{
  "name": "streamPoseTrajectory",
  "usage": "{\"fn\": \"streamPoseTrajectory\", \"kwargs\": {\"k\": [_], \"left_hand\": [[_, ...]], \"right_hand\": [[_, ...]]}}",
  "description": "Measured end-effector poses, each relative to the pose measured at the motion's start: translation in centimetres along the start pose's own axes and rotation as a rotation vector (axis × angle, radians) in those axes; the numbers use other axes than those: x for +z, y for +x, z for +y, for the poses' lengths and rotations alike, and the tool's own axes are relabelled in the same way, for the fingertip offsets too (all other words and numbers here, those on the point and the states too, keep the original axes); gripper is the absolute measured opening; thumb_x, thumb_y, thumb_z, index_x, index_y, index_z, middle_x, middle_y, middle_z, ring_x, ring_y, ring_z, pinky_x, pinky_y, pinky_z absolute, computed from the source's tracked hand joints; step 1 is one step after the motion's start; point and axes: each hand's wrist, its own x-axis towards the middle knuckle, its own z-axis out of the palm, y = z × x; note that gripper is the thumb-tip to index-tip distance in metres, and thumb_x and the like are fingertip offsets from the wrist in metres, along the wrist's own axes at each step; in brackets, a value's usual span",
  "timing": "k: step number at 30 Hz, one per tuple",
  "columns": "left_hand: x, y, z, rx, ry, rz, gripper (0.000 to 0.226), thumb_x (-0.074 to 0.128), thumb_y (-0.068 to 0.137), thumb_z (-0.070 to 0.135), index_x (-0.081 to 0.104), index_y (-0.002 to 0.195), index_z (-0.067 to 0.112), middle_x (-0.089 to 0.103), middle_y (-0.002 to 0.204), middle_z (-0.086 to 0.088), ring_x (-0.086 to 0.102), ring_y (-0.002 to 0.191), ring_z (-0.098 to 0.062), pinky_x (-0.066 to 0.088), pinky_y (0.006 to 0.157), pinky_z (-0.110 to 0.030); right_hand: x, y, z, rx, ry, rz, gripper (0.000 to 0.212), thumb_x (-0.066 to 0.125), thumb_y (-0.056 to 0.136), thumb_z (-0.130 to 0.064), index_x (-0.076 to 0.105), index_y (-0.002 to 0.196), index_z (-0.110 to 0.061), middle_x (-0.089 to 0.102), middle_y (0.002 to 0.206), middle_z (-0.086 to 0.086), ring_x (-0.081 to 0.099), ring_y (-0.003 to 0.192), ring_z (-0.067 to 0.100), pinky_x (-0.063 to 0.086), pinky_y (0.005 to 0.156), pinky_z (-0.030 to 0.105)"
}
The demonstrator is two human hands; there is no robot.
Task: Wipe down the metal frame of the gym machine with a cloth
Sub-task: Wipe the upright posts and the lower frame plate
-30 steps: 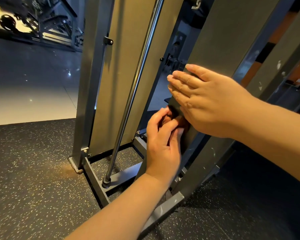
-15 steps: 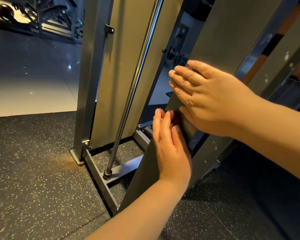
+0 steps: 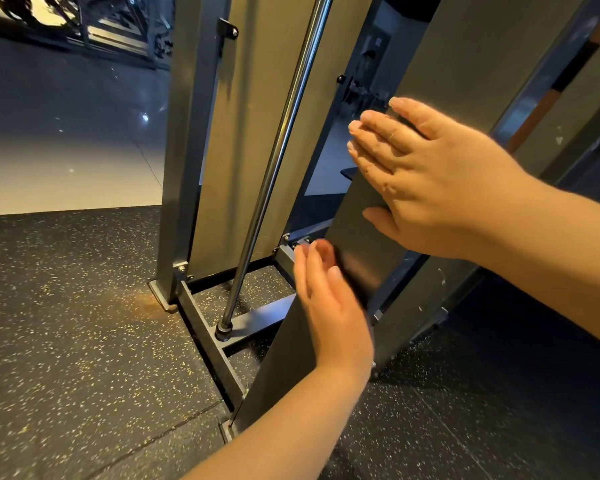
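Nearest me, the left hand (image 3: pixel 329 306) lies edge-on against the left side of the dark upright (image 3: pixel 361 244), low down, its fingers (image 3: pixel 312 268) straight and close together, gripping nothing; the tips are blurred. Higher up the same upright, the right hand (image 3: pixel 433 181) lies flat on its face, fingers (image 3: pixel 378 133) straight and side by side, holding nothing that I can see. I cannot make out a cloth under either palm; if one is there, it is as dark as the metal. That is my worry: flat hands pin a cloth only by pressure, so it could slide out and drop, or bare skin could smear the surface instead of cleaning it. Just left of the upright, by the left fingertips, a bolted bracket (image 3: pixel 297 240) sticks out, and a downward sweep could catch a finger there. The upright belongs to the metal frame (image 3: pixel 426 306); it leans, broad, smooth and dull grey-black, and runs down to the speckled floor (image 3: pixel 66 323). Left of it a shiny rod (image 3: pixel 274 168) rises from a cross bar (image 3: pixel 260 318), and farther left stands a paler grey post (image 3: pixel 179 168).
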Motion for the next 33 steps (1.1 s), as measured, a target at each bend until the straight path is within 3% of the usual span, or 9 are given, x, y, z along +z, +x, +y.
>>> {"fn": "streamPoseTrajectory", "kwargs": {"k": [5,9,14,19,22,25,27,30,33], "left_hand": [[-1.0,-0.4,-1.9,0.322,0.004,-0.06,0.045,0.042,0.109,0.013,0.043,0.151,0.029,0.026,0.168,0.015,0.025,0.154,-0.001,0.027,0.122,-0.019],[-2.4,-1.3,-4.3,0.309,0.049,-0.054,0.041,0.04,0.109,0.016,0.046,0.148,0.028,0.029,0.168,0.012,0.023,0.155,-0.001,0.025,0.123,-0.019],[-1.0,1.4,-1.6,0.401,0.088,-0.084,0.043,0.045,0.107,-0.001,0.05,0.148,0.01,0.03,0.166,0.001,0.023,0.155,-0.004,0.023,0.122,-0.015],[-2.6,-1.3,-6.1,0.386,-0.004,-0.113,0.048,0.046,0.108,0.008,0.049,0.151,0.03,0.027,0.17,0.004,0.022,0.158,-0.019,0.027,0.126,-0.055],[-3.0,-1.6,-6.4,0.307,0.036,-0.088,0.044,0.044,0.108,0.009,0.049,0.148,0.028,0.027,0.169,0.012,0.022,0.156,-0.007,0.027,0.126,-0.037],[-1.5,0.4,-2.8,0.354,0.022,-0.096,0.041,0.046,0.107,-0.001,0.052,0.147,0.007,0.028,0.166,0.002,0.024,0.152,0.003,0.028,0.119,-0.013],[-0.5,1.5,-1.4,0.394,0.03,-0.09,0.041,0.047,0.107,-0.001,0.052,0.147,0.004,0.03,0.165,0.0,0.026,0.153,-0.001,0.028,0.12,-0.015],[-0.8,0.7,-3.0,0.398,-0.027,-0.089,0.046,0.045,0.108,0.001,0.047,0.15,0.021,0.027,0.169,0.004,0.024,0.156,-0.01,0.027,0.125,-0.028],[-2.7,-1.4,-6.8,0.199,0.002,-0.033,0.048,0.037,0.112,0.013,0.035,0.15,0.042,0.019,0.169,0.02,0.021,0.155,-0.001,0.024,0.128,-0.031]], "right_hand": [[0.1,0.1,-0.6,-0.007,0.003,-0.006,0.084,-0.017,0.087,-0.049,-0.012,0.159,-0.006,-0.011,0.167,0.02,-0.011,0.157,0.035,-0.002,0.127,0.053],[0.1,0.1,-1.3,-0.023,0.001,-0.002,0.086,-0.015,0.088,-0.049,-0.006,0.161,-0.005,-0.006,0.168,0.021,-0.007,0.157,0.036,-0.003,0.127,0.054],[0.1,0.2,-1.5,-0.043,0.013,-0.015,0.086,-0.016,0.088,-0.049,-0.008,0.161,-0.005,-0.009,0.168,0.021,-0.01,0.157,0.035,-0.002,0.127,0.053],[0.2,0.2,-1.9,-0.062,0.007,-0.024,0.085,-0.017,0.088,-0.048,-0.011,0.16,-0.004,-0.011,0.168,0.022,-0.011,0.157,0.036,-0.002,0.127,0.054],[0.2,0.1,-2.2,-0.062,-0.002,-0.025,0.078,-0.015,0.094,-0.046,-0.012,0.16,-0.003,-0.011,0.168,0.022,-0.011,0.157,0.036,-0.004,0.127,0.054],[0.3,0.0,-2.1,-0.067,0.007,-0.022,0.082,-0.017,0.089,-0.047,-0.011,0.16,-0.005,-0.013,0.168,0.021,-0.012,0.157,0.035,-0.006,0.127,0.053],[0.2,0.0,-2.1,-0.063,0.001,-0.036,0.081,-0.018,0.089,-0.044,-0.011,0.16,-0.006,-0.014,0.167,0.02,-0.013,0.157,0.035,-0.005,0.127,0.053],[0.3,0.0,-2.3,-0.054,-0.023,-0.038,0.081,-0.018,0.088,-0.044,-0.012,0.159,-0.005,-0.013,0.167,0.021,-0.012,0.156,0.035,-0.004,0.127,0.053],[0.4,0.1,-2.8,-0.043,-0.025,-0.045,0.082,-0.015,0.09,-0.046,-0.007,0.159,-0.003,-0.007,0.167,0.022,-0.006,0.157,0.036,0.002,0.127,0.053]]}}
